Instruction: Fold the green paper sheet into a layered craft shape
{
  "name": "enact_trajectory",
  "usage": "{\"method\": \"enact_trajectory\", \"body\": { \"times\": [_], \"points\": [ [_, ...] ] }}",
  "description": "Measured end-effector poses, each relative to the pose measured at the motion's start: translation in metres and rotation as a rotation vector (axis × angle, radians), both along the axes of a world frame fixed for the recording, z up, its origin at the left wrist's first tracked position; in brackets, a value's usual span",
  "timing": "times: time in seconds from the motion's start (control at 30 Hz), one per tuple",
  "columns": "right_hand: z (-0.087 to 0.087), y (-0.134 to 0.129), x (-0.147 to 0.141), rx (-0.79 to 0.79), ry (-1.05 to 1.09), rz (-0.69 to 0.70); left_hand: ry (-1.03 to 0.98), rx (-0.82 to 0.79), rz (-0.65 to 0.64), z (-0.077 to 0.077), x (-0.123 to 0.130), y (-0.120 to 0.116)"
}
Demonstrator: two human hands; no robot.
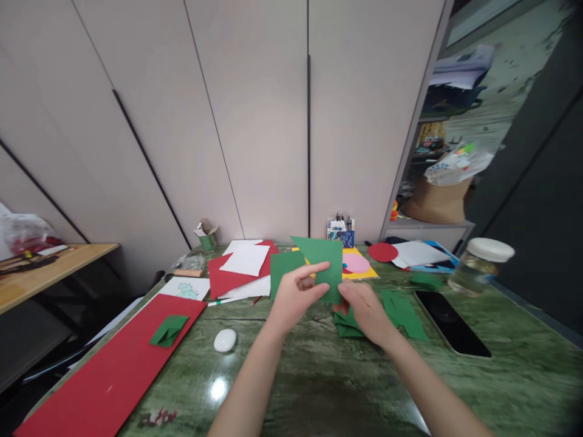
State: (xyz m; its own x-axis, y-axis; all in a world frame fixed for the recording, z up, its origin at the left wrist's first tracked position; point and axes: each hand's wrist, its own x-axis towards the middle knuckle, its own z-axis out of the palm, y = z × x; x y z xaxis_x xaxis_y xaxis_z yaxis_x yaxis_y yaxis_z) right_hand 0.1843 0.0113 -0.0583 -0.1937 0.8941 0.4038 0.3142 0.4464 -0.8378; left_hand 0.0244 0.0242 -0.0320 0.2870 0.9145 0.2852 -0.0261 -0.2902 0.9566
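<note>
Raised over the middle of the table, a sheet of green paper point(330, 255) is between my two hands. My left hand point(296, 297) pinches it, index finger and thumb lying across its face. The right hand point(362, 306) has its fingers closed on the sheet's lower right corner. Left of that sheet is another green piece point(285, 267), partly behind my left hand; I cannot tell whether it is joined on. Below and beside my right hand lie several green paper pieces point(405, 312), some overlapping.
A long red sheet point(122, 358) with a folded green piece point(168, 331) lies at left. A white rounded object point(225, 340) sits front centre. To the right are a black phone point(450, 321) and a lidded jar point(478, 267). White papers point(246, 260) and a pen box point(340, 230) stand further back.
</note>
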Motion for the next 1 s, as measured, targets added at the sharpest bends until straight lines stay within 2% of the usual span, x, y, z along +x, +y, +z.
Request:
{"method": "enact_trajectory", "body": {
  "times": [0.17, 0.33, 0.4, 0.57, 0.67, 0.8, 1.0],
  "points": [
    [0.001, -0.001, -0.001, 0.088, -0.095, -0.037, -0.003, -0.001, -0.004, -0.002, 0.000, 0.000],
    [0.004, 0.000, 0.006, -0.032, 0.036, 0.073, -0.122, -0.075, -0.068, -0.005, -0.002, 0.003],
    [0.006, 0.002, 0.010, -0.015, 0.109, 0.109, -0.201, -0.109, -0.130, -0.006, -0.003, 0.004],
    [0.013, 0.003, 0.016, 0.032, 0.319, -0.004, -0.228, -0.103, -0.289, -0.004, -0.007, 0.003],
    [0.017, 0.002, 0.018, 0.046, 0.292, -0.056, -0.234, -0.142, -0.356, -0.003, -0.007, 0.003],
    [0.020, 0.002, 0.024, 0.113, 0.176, -0.121, -0.316, -0.229, -0.326, -0.003, -0.005, 0.004],
    [0.020, 0.005, 0.036, 0.191, 0.079, -0.201, -0.429, -0.259, -0.252, -0.001, -0.007, 0.009]
  ]
}}
